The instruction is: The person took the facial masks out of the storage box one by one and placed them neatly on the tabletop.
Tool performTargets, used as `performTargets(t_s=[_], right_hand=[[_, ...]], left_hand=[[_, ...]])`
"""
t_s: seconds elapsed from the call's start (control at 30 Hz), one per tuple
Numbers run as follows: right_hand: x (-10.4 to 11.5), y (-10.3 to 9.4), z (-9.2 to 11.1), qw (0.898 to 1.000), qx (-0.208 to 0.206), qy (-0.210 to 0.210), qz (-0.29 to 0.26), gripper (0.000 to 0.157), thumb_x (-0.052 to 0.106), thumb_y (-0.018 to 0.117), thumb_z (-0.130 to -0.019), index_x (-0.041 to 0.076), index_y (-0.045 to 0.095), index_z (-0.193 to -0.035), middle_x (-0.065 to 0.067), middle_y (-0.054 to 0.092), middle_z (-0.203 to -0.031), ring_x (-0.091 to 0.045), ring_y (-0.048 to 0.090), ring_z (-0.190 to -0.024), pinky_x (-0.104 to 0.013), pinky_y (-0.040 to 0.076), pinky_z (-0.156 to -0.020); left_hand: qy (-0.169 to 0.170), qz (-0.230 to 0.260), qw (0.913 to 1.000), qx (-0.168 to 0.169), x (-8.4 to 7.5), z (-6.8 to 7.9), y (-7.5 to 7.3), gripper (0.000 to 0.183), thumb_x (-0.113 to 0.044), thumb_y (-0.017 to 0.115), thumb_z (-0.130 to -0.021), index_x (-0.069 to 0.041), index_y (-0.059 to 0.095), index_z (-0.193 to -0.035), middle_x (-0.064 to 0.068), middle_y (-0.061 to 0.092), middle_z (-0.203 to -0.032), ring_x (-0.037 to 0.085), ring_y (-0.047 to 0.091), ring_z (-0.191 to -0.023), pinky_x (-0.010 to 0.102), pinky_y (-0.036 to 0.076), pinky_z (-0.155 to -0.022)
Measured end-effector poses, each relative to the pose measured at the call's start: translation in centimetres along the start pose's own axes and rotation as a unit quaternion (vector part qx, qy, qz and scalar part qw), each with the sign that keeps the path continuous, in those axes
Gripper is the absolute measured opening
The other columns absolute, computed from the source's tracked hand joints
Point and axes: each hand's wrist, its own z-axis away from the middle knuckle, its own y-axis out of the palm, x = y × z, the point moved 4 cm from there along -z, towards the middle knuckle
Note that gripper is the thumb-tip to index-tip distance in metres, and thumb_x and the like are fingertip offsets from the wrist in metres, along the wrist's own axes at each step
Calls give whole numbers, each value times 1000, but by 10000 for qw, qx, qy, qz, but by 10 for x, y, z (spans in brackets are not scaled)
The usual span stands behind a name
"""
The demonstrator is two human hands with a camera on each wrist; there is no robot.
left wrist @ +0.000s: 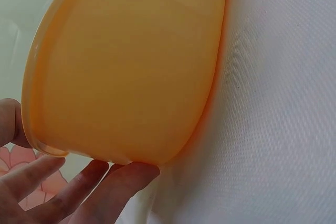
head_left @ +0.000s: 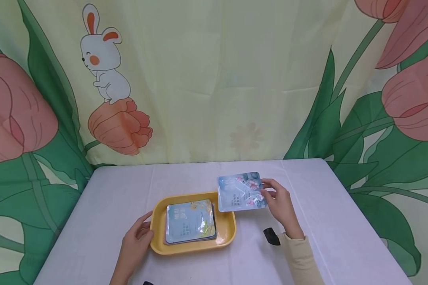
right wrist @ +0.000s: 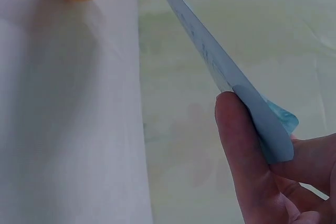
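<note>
My right hand [head_left: 279, 206] pinches a blue sheet mask packet [head_left: 237, 194] by its right edge, between thumb and fingers. The packet has pink flowers printed on it, and its left part overlaps the tray's upper right corner in the head view. From the right wrist it shows nearly edge-on, a thin pale strip [right wrist: 210, 51]. My left hand [head_left: 135, 241] holds the left end of the yellow tray [head_left: 226, 233], with fingertips [left wrist: 134, 174] against its outer wall. Inside the tray lies a small stack of packets [head_left: 189, 221], the top one light blue with yellow flowers.
The tray stands on a table with a white cloth [head_left: 121, 190]. Behind the table's far edge hangs a curtain [head_left: 214, 79] printed with tulips and a rabbit. A black wrist device [head_left: 272, 236] sits at the right sleeve.
</note>
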Motion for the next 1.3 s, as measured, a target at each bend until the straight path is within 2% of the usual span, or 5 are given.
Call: performTargets(t_s=[0.17,0.43,0.9,1.3], right_hand=[[-3,-6,-1,9999,-94,120,53,35,-1,61,-94,1,59,-129,-20,64,-116,-34,66,-103,-46,57,-91],[-9,-10,-3,9990,-118,419,-49,36,0,59,-95,3,57,-132,-20,62,-120,-36,67,-103,-39,60,-87],[-10,-18,-7,9986,-399,339,8,35,-1,58,-96,1,57,-131,-21,63,-119,-33,65,-100,-41,59,-89],[-14,-24,-12,9973,-531,501,36,37,2,58,-97,2,56,-134,-21,62,-122,-35,66,-103,-41,58,-90]], left_hand=[[-29,-53,10000,-7,2,-1,0,55,-12,55,-91,-21,49,-145,17,61,-129,30,61,-120,34,55,-98],[-106,-60,9999,-26,4,-3,2,56,-14,55,-90,-22,49,-145,16,61,-129,31,60,-121,33,56,-96],[-101,-17,9999,-7,1,-1,1,55,-13,56,-91,-20,48,-145,18,60,-130,32,60,-121,32,57,-94],[37,-49,9999,-121,2,-3,2,54,-12,57,-90,-20,51,-143,17,62,-127,32,62,-119,33,55,-96]])
